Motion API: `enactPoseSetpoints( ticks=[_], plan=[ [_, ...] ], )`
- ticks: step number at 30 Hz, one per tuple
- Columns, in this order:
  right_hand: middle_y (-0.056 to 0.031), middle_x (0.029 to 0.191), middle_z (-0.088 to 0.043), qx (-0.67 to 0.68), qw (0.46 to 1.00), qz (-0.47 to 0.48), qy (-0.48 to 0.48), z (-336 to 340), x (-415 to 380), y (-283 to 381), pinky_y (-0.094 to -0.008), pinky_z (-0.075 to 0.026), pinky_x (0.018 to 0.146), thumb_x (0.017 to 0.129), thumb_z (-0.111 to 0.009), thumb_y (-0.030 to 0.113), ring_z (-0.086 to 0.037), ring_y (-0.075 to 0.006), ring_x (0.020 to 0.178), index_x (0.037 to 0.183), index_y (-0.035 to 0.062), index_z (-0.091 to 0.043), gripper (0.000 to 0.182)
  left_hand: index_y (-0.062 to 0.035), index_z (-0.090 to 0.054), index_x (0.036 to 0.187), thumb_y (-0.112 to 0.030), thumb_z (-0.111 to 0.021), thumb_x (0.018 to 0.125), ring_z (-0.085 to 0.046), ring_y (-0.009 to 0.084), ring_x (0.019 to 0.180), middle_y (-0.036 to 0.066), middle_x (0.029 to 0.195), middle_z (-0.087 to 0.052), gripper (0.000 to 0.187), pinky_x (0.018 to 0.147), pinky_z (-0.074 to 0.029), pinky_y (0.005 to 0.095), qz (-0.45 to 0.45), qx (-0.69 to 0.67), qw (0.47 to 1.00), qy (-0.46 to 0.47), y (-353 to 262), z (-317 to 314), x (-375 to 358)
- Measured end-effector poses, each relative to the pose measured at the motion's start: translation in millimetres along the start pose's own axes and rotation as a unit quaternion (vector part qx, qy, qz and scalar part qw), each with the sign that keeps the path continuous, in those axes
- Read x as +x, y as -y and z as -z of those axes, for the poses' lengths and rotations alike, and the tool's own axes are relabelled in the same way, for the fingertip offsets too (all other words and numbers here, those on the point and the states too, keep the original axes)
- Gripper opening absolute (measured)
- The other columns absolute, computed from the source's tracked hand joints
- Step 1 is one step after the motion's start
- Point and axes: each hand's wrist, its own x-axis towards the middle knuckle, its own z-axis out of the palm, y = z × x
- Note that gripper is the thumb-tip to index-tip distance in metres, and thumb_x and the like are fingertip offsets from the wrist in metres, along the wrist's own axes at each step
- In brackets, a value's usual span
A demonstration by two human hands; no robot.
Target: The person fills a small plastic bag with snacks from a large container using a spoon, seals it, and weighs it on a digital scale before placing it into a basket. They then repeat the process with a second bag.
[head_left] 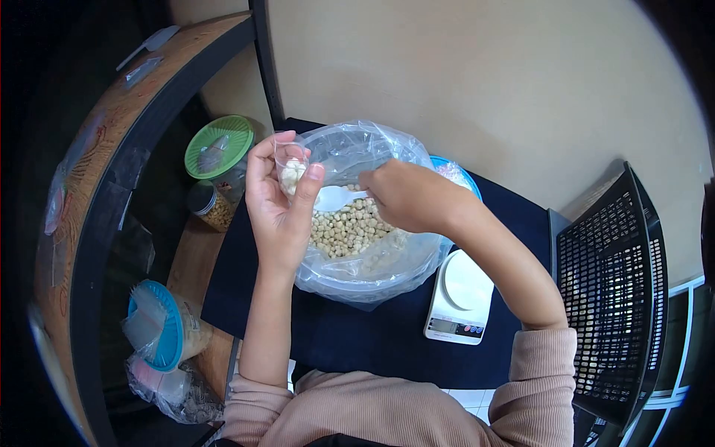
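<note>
My left hand (277,197) is closed around a small clear plastic bag (291,160) that holds some pale, rounded pieces. In my right hand (402,192) is a white plastic spoon (337,197), its bowl close beside the small bag, above the big one. Whether the spoon's bowl carries anything is hard to see. Below both hands, a large clear plastic bag (350,277) stands open on the dark tabletop (335,339). Many small cream-coloured pieces (350,232), like dried beans or nuts, lie inside it.
Right of the big bag stands a white kitchen scale (460,294). A blue-rimmed container (477,186) sits behind it. A black plastic basket (611,290) is at the far right. Lidded jars with green (219,147) and blue (156,328) tops stand left, near a wooden shelf (82,186).
</note>
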Motion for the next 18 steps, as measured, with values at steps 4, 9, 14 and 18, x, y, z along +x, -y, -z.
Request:
enactPoseSetpoints(
  ticks=[4, 9, 14, 18],
  plan=[
    [-0.0211, 0.077, -0.062, -0.016, 0.998, -0.018, -0.065, 22, -23, -2, -0.0413, -0.047, 0.068, 0.080, -0.048, 0.003, -0.060, -0.0352, 0.074, 0.090, -0.0033, -0.060, 0.017, -0.0026, -0.047, 0.117, -0.014, -0.059, 0.084, -0.049, 0.0094, 0.094, 0.004, 0.098, -0.052, 0.037, 0.082, -0.039, 0.0222, -0.017, 0.054, 0.998, 0.019, 0, 1, 1],
    [-0.0206, 0.077, -0.062, -0.014, 0.993, 0.000, -0.114, 59, -43, -6, -0.0402, -0.046, 0.065, 0.083, -0.049, 0.007, -0.059, -0.0341, 0.070, 0.089, -0.0038, -0.061, 0.017, -0.0026, -0.049, 0.115, -0.013, -0.062, 0.081, -0.049, 0.0086, 0.091, 0.003, 0.095, -0.052, 0.037, 0.079, -0.039, 0.0215, 0.025, 0.058, 0.997, 0.048, -2, -2, 1],
    [-0.0204, 0.076, -0.062, -0.078, 0.979, -0.025, -0.185, 96, -60, 10, -0.0404, -0.049, 0.068, 0.075, -0.050, 0.003, -0.061, -0.0348, 0.071, 0.086, -0.0016, -0.063, 0.018, -0.0011, -0.051, 0.108, -0.014, -0.072, 0.074, -0.055, 0.0132, 0.088, 0.006, 0.091, -0.057, 0.042, 0.081, -0.043, 0.0270, 0.044, 0.128, 0.987, 0.081, -2, -6, 2],
    [-0.0192, 0.074, -0.063, -0.126, 0.970, 0.023, -0.208, 93, -57, 15, -0.0387, -0.050, 0.064, 0.074, -0.052, 0.002, -0.062, -0.0330, 0.068, 0.083, -0.0016, -0.064, 0.016, -0.0006, -0.052, 0.105, -0.015, -0.072, 0.073, -0.055, 0.0150, 0.088, 0.007, 0.089, -0.057, 0.040, 0.081, -0.043, 0.0285, 0.045, 0.115, 0.987, 0.099, 0, -7, 2]
  ],
)
